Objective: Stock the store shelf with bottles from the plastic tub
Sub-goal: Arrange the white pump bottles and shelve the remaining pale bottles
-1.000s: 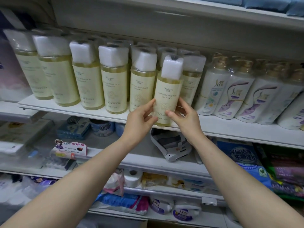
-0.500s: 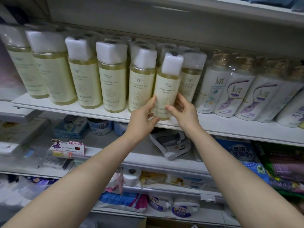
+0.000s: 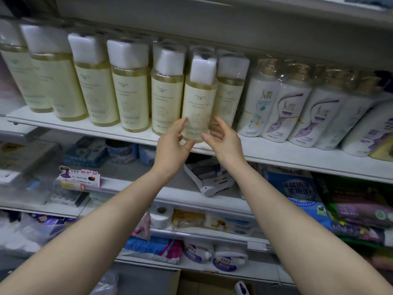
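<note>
A pale yellow bottle (image 3: 198,99) with a white cap in clear wrap stands near the front edge of the white shelf (image 3: 276,154), at the right end of a row of like bottles (image 3: 131,90). My left hand (image 3: 172,145) is at its lower left, fingers loosely spread with the tips near the label. My right hand (image 3: 223,141) is at its lower right, fingers relaxed and just off the bottle. Neither hand grips it. No plastic tub shows.
White and purple pump bottles (image 3: 302,111) fill the same shelf to the right. Lower shelves hold boxes, a white device (image 3: 210,179), blue bags (image 3: 297,188), tissue rolls (image 3: 161,216) and packets. The shelf above (image 3: 212,24) hangs low over the bottle caps.
Both hands held the yellow bottle by its lower part and set it onto the shelf. Now the fingers have loosened and come off it, and the bottle stands alone.
</note>
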The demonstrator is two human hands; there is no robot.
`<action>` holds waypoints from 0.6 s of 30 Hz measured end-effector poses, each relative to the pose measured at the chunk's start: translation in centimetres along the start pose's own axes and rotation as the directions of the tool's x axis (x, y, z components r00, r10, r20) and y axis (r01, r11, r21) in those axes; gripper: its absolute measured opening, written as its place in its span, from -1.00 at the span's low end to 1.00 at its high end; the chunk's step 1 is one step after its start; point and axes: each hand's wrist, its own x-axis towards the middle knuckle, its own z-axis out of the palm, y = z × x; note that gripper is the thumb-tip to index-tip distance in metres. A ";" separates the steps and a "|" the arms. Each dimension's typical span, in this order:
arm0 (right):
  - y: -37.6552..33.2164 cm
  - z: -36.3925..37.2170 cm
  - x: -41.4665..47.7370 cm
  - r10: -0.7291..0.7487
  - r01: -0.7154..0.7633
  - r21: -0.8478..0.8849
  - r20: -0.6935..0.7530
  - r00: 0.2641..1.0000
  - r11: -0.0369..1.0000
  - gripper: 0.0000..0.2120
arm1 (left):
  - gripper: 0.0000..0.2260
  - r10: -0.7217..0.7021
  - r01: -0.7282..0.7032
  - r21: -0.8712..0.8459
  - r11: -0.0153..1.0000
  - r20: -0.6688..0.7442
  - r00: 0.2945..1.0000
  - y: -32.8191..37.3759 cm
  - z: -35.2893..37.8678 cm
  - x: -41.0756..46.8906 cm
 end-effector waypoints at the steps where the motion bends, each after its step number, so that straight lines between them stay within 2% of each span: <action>1: 0.1 -0.3 -0.5 0.001 -0.001 -0.015 -0.002 1.000 1.000 -0.41 | -0.47 0.000 0.000 0.001 1.000 -0.026 1.000 0.1 0.2 -0.4; 6: 1.7 -2.9 -3.3 -0.025 0.024 -0.024 -0.019 1.000 0.999 -0.55 | -0.61 -0.022 0.022 0.001 1.000 -0.092 0.996 1.7 2.6 -3.0; 18: 8.2 -10.0 -10.1 -0.009 0.009 -0.009 -0.047 0.999 1.000 -0.64 | -0.68 -0.043 0.039 0.084 0.996 0.048 0.998 4.0 11.0 -11.0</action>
